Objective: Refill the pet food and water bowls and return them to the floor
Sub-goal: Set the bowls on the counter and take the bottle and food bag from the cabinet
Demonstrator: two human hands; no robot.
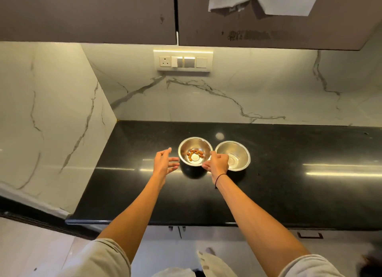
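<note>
Two steel bowls touch on the black counter [289, 152]: beside the kibble bowl [195, 151], left hand [164, 163] spread wide, right hand [217, 163] loosely curled, holding nothing, overlapping the water bowl [233, 155].

Two steel bowls sit side by side at frame centre on the black counter [289, 194], the food bowl [195, 151] on the left and the water bowl [235, 154] on the right, rims almost touching, so nothing fits between them. The left hand [165, 163] hovers in bare counter just left of the food bowl. The right hand [217, 163] fills the front of the seam between the bowls. Wide bare counter runs right of the water bowl and in front of both. A marble side wall [51, 121] closes the left; the cabinets [88, 14] cap the top of the frame.
</note>
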